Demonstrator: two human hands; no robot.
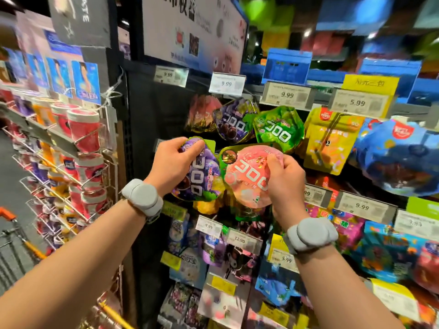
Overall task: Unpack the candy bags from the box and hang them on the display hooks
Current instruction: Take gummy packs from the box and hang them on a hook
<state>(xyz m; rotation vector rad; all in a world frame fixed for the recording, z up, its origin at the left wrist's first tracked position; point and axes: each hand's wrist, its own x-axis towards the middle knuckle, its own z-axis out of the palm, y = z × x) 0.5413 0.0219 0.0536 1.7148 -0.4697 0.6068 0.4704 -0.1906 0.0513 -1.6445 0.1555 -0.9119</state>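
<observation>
Left hand [174, 162] grips purple candy bag [202, 176] | right hand [285, 179] grips pink candy bag [247, 176] | neither hung.

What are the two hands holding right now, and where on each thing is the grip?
The left hand grips a purple candy bag at its top edge. The right hand pinches a pink candy bag at its upper right edge.

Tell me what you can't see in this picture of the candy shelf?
- Box: outside the head view.
- Hooks: hidden behind hanging bags.
- Small print on the price tags: blurred.
- Purple bag: partly covered by the left hand.
- Pink bag: edge covered by the right hand.
</observation>
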